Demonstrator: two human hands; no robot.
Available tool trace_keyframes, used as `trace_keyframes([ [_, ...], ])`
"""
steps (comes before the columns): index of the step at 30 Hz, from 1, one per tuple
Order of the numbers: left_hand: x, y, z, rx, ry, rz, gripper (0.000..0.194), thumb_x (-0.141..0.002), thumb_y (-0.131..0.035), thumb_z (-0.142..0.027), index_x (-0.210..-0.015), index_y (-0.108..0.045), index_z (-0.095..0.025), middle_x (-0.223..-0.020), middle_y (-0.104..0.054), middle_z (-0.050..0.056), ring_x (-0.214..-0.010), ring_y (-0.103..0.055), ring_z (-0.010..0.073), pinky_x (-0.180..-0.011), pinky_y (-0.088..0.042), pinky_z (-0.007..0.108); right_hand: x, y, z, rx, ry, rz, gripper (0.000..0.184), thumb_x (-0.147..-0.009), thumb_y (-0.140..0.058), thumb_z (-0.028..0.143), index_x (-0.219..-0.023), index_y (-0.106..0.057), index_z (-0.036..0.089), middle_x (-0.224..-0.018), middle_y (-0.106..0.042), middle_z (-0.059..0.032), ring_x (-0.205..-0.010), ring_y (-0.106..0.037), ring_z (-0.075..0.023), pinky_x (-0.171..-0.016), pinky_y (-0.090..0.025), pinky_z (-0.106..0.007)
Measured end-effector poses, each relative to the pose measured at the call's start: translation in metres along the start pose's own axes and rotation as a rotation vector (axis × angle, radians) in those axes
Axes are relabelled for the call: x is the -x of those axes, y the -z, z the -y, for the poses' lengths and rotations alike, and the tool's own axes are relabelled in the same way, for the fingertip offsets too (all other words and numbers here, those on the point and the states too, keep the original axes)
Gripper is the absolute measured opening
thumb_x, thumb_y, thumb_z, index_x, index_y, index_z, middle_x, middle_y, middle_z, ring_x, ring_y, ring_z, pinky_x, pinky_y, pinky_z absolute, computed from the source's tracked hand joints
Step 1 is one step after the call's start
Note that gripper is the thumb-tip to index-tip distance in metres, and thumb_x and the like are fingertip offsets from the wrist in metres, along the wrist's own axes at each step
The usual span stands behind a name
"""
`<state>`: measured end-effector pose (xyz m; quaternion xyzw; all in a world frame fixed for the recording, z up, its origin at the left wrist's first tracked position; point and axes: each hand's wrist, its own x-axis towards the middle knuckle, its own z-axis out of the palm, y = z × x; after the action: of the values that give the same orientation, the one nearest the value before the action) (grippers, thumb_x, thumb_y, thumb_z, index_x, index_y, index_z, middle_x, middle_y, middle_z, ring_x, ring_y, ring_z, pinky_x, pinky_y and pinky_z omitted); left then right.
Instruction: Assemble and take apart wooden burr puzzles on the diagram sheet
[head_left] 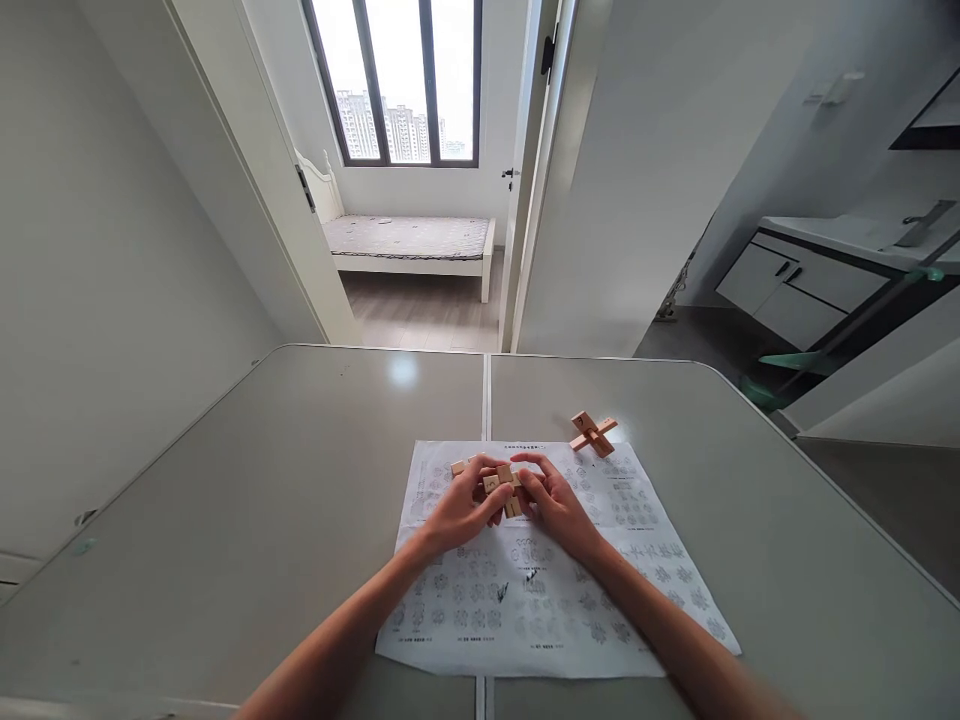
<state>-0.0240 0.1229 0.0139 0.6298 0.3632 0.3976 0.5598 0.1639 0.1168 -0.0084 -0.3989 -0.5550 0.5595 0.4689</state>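
Note:
Between my two hands is a wooden burr puzzle, made of several pale interlocking blocks, held just above a printed sheet. My left hand closes round its left side, thumb at the front. From the right, my right hand pinches it with thumb and fingers, the index finger reaching over the top. Fingers cover part of the puzzle. Behind my left hand a light wooden piece shows in part. The instruction sheet lies under both hands, printed with rows of small puzzle diagrams and two dark marks.
A second wooden puzzle, cross-shaped with a dark mark, rests at the sheet's far right edge. The grey table has a seam down its middle. Beyond its far edge are a doorway, a bed and a window. A sink cabinet stands right.

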Motion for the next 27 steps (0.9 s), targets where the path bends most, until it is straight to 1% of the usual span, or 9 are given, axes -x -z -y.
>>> trace_keyframes([
  [4, -0.007, 0.010, 0.002, 0.025, -0.038, -0.248, 0.045, -0.096, -0.066, -0.059, -0.117, -0.060, -0.019, -0.078, -0.068, 0.000, -0.059, -0.062, 0.0128, -0.057, -0.050, 0.025, -0.002, 0.001, -0.005, 0.049, 0.048, -0.037, 0.044, -0.105, -0.045, 0.059, -0.128, -0.050, 0.022, -0.069, -0.057, 0.0052, -0.055, -0.047, -0.0136, -0.059, -0.045, -0.028],
  [7, -0.013, 0.020, 0.003, 0.049, -0.066, -0.441, 0.048, -0.096, -0.066, -0.061, -0.119, -0.058, -0.020, -0.097, -0.074, 0.005, -0.084, -0.071, 0.0181, -0.076, -0.056, 0.030, -0.002, 0.001, -0.009, 0.135, 0.080, -0.062, 0.037, -0.104, -0.051, 0.053, -0.122, -0.055, 0.022, -0.072, -0.059, 0.0034, -0.058, -0.049, -0.0146, -0.058, -0.045, -0.028],
  [9, -0.014, 0.023, 0.003, 0.072, -0.054, -0.503, 0.050, -0.096, -0.066, -0.062, -0.120, -0.058, -0.019, -0.106, -0.075, 0.008, -0.098, -0.073, 0.0219, -0.086, -0.057, 0.033, -0.002, 0.000, -0.010, 0.213, 0.105, -0.083, 0.030, -0.103, -0.054, 0.048, -0.116, -0.059, 0.021, -0.076, -0.061, 0.0009, -0.062, -0.052, -0.0160, -0.059, -0.046, -0.028],
  [12, -0.015, 0.023, 0.005, 0.116, 0.001, -0.520, 0.051, -0.096, -0.064, -0.062, -0.121, -0.058, -0.018, -0.108, -0.077, 0.010, -0.098, -0.075, 0.0244, -0.087, -0.058, 0.036, -0.001, -0.002, -0.009, 0.335, 0.152, -0.120, 0.021, -0.100, -0.059, 0.039, -0.110, -0.065, 0.021, -0.089, -0.064, -0.0045, -0.072, -0.058, -0.0191, -0.065, -0.050, -0.031],
  [14, -0.015, 0.020, 0.008, 0.146, 0.042, -0.504, 0.052, -0.095, -0.065, -0.062, -0.120, -0.060, -0.017, -0.107, -0.078, 0.011, -0.094, -0.076, 0.0246, -0.086, -0.059, 0.038, 0.000, -0.003, -0.009, 0.393, 0.185, -0.141, 0.021, -0.096, -0.062, 0.034, -0.113, -0.066, 0.022, -0.104, -0.064, -0.0085, -0.083, -0.061, -0.0222, -0.074, -0.054, -0.035],
  [17, -0.015, 0.017, 0.012, 0.181, 0.088, -0.455, 0.053, -0.093, -0.066, -0.063, -0.119, -0.063, -0.017, -0.107, -0.078, 0.011, -0.094, -0.077, 0.0251, -0.089, -0.060, 0.039, 0.000, -0.002, -0.012, 0.489, 0.240, -0.141, 0.033, -0.094, -0.064, 0.028, -0.126, -0.065, 0.025, -0.125, -0.060, -0.0119, -0.104, -0.064, -0.0276, -0.091, -0.057, -0.044],
  [21, -0.015, 0.016, 0.015, 0.197, 0.112, -0.395, 0.053, -0.093, -0.066, -0.063, -0.120, -0.067, -0.017, -0.105, -0.079, 0.010, -0.096, -0.076, 0.0253, -0.091, -0.059, 0.038, 0.000, -0.001, -0.018, 0.672, 0.311, -0.096, 0.047, -0.097, -0.066, 0.030, -0.143, -0.056, 0.028, -0.138, -0.055, -0.0130, -0.129, -0.057, -0.0323, -0.111, -0.053, -0.052],
  [24, -0.014, 0.018, 0.017, 0.179, 0.109, -0.386, 0.051, -0.093, -0.066, -0.062, -0.121, -0.069, -0.019, -0.109, -0.079, 0.009, -0.098, -0.074, 0.0239, -0.089, -0.058, 0.033, -0.001, -0.002, -0.022, 0.753, 0.343, -0.080, 0.054, -0.096, -0.069, 0.032, -0.148, -0.052, 0.028, -0.141, -0.054, -0.0144, -0.134, -0.053, -0.0347, -0.114, -0.050, -0.055],
  [27, -0.014, 0.018, 0.017, 0.155, 0.105, -0.377, 0.050, -0.094, -0.065, -0.061, -0.120, -0.071, -0.020, -0.113, -0.078, 0.008, -0.099, -0.072, 0.0228, -0.085, -0.057, 0.030, -0.002, -0.004, -0.023, 0.802, 0.368, -0.067, 0.048, -0.098, -0.066, 0.029, -0.145, -0.054, 0.027, -0.134, -0.058, -0.0145, -0.127, -0.057, -0.0351, -0.109, -0.053, -0.056],
])
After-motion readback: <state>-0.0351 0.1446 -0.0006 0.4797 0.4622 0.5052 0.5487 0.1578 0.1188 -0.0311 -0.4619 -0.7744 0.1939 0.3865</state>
